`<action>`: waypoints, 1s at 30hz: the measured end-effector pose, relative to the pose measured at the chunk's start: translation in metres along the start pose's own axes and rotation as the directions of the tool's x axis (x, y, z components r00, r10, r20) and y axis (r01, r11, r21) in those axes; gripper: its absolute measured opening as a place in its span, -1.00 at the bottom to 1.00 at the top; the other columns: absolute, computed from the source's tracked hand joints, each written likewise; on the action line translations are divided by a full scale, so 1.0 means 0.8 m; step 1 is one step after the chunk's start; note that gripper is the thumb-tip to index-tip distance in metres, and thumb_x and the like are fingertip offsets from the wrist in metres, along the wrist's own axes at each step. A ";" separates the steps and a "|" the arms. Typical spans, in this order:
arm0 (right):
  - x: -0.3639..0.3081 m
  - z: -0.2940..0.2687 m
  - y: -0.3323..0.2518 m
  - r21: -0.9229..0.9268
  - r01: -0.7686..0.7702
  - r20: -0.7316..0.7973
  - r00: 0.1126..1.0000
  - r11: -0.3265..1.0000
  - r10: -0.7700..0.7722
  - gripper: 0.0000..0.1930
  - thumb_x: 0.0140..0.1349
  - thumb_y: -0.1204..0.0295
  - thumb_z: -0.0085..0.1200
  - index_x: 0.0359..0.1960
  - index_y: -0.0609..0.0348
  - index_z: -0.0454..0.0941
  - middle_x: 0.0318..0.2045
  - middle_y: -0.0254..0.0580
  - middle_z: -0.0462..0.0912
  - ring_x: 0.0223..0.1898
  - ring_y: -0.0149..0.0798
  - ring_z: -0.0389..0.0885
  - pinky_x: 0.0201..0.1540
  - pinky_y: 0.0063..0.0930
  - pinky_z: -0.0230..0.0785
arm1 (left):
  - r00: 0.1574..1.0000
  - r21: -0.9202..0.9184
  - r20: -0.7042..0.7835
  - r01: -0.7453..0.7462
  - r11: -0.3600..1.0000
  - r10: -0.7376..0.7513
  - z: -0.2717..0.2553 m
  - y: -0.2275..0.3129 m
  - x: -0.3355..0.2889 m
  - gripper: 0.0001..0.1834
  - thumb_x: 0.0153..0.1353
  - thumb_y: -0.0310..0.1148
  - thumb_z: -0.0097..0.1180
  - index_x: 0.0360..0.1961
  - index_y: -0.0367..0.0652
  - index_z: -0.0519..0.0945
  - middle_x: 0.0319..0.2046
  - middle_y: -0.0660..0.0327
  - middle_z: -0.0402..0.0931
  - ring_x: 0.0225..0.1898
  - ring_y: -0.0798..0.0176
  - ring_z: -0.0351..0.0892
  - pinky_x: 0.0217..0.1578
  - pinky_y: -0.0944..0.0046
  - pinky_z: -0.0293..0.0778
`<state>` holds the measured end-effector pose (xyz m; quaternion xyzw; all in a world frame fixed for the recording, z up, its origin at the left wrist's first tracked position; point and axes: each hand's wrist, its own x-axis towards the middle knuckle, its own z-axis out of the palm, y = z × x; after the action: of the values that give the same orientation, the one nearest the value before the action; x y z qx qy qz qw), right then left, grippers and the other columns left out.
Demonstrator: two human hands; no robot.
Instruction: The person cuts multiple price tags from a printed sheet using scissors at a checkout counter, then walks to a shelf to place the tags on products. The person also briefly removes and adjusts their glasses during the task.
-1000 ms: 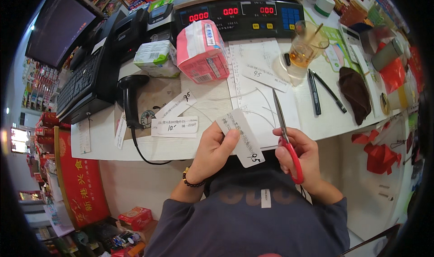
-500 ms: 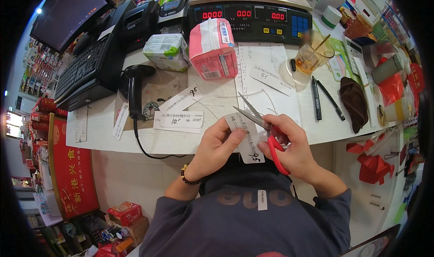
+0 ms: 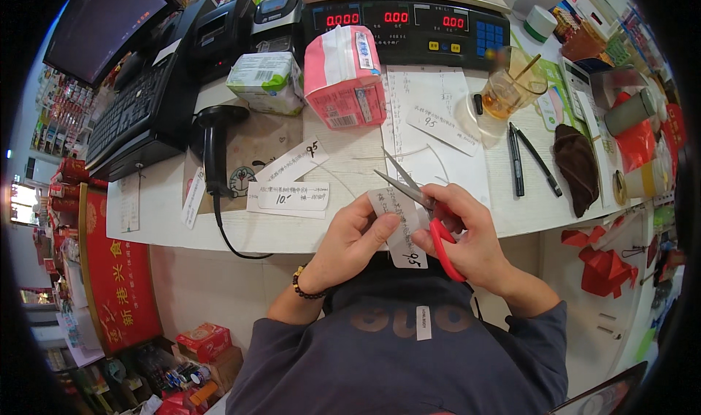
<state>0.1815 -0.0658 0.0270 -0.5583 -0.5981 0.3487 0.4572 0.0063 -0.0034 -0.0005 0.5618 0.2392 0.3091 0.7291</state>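
The left hand is pinching a white tag by the counter's near edge; the right hand is gripping scissors, blades parted, contact unclear. Holding the tag taut seems wise.

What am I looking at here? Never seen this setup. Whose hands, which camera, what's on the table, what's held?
There is no robot: these are a person's two bare hands. The picture comes from a wide fisheye camera worn on the head, looking down, so straight edges bend near the rim. The left hand holds a white, handwritten paper label; the right hand holds scissors with red handles and metal blades, the blades parted. On the white counter are a black scale with red digits, a pink plastic-wrapped pack, a green-and-white pack, a black corded handheld scanner, a clear glass with amber liquid and a dark brown cloth-like item.
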 end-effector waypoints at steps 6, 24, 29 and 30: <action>0.002 -0.002 0.000 -0.031 -0.024 0.013 1.000 0.999 0.025 -0.55 -0.13 0.52 0.26 -0.13 0.24 0.43 -0.42 -0.29 0.43 -0.51 -0.46 0.31 -0.53 -0.63 0.16 | 1.000 0.018 0.017 -0.018 1.000 0.017 -0.002 -0.001 0.002 -0.69 0.26 -0.36 -0.10 -0.04 -0.34 0.35 -0.20 0.23 0.45 -0.19 0.48 0.37 -0.17 0.45 0.33; 0.002 -0.001 -0.005 -0.010 -0.020 0.030 0.999 1.000 0.020 -0.55 -0.14 0.57 0.25 -0.13 0.26 0.44 -0.45 -0.29 0.42 -0.56 -0.51 0.26 -0.53 -0.66 0.17 | 0.998 0.112 0.057 -0.026 0.993 0.019 -0.011 0.008 0.000 -0.75 0.26 -0.38 -0.10 -0.11 -0.31 0.38 -0.29 0.25 0.47 -0.26 0.50 0.39 -0.25 0.45 0.36; 0.000 -0.001 -0.004 -0.003 -0.023 0.056 0.998 1.000 0.024 -0.57 -0.13 0.57 0.24 -0.14 0.26 0.45 -0.46 -0.30 0.41 -0.55 -0.52 0.26 -0.51 -0.68 0.18 | 0.996 0.152 0.090 -0.022 0.988 0.008 -0.017 0.012 -0.001 -0.77 0.26 -0.39 -0.10 -0.13 -0.32 0.39 -0.33 0.25 0.48 -0.30 0.50 0.38 -0.28 0.45 0.36; 0.000 -0.002 -0.005 -0.006 -0.020 0.064 0.998 1.000 0.021 -0.58 -0.12 0.58 0.24 -0.14 0.26 0.45 -0.47 -0.30 0.41 -0.55 -0.52 0.25 -0.51 -0.68 0.18 | 0.996 0.157 0.089 -0.014 0.987 0.000 -0.018 0.013 -0.001 -0.77 0.26 -0.39 -0.10 -0.14 -0.32 0.39 -0.34 0.26 0.48 -0.30 0.50 0.38 -0.28 0.45 0.36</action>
<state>0.1815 -0.0668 0.0310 -0.5542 -0.6074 0.3694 0.4329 -0.0064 0.0072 0.0062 0.6318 0.2282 0.2665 0.6912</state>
